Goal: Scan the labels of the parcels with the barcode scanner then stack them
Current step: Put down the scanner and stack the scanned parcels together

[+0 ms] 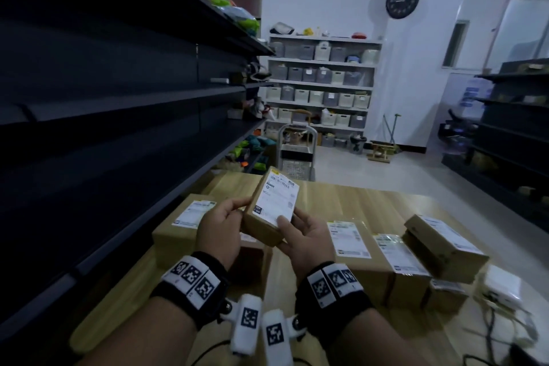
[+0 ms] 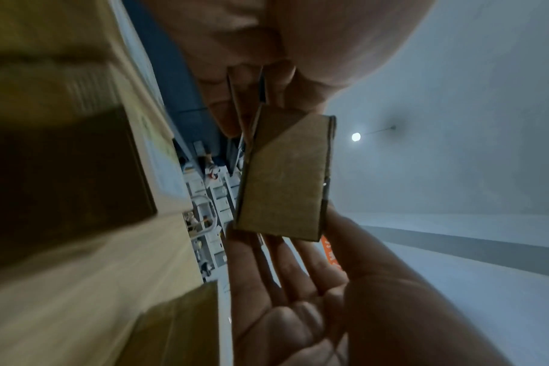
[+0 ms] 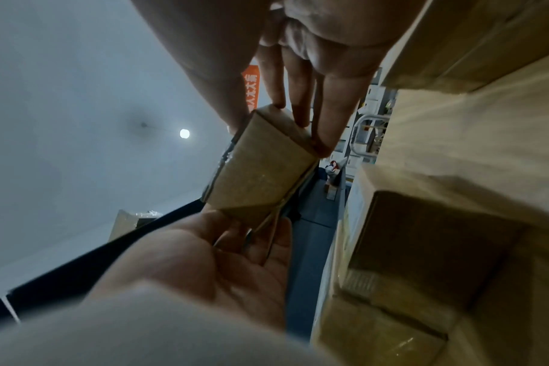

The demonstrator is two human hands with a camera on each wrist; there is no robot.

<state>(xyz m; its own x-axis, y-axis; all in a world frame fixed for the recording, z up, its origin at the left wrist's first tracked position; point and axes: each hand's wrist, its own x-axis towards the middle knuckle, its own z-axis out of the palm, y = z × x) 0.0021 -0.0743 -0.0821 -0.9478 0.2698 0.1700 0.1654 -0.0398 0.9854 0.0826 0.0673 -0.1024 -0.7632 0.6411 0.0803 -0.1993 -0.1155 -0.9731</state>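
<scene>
A small brown cardboard parcel (image 1: 274,202) with a white label on top is lifted above the wooden table (image 1: 356,199), tilted away from me. My left hand (image 1: 221,226) grips its near left corner with curled fingers. My right hand (image 1: 300,236) supports it from below on straight fingers, with the thumb pressed onto the label. The left wrist view shows the parcel's plain underside (image 2: 282,178) between the left hand (image 2: 235,49) and the right hand (image 2: 282,284). In the right wrist view the right hand's fingers (image 3: 298,81) lie on the parcel (image 3: 260,173). I cannot make out a scanner.
A large labelled box (image 1: 181,226) lies under my left hand. Several labelled parcels (image 1: 398,258) lie to the right, one stacked on another (image 1: 442,241). A white device (image 1: 502,285) with cables sits at the right front. Dark shelving (image 1: 118,98) runs along the left.
</scene>
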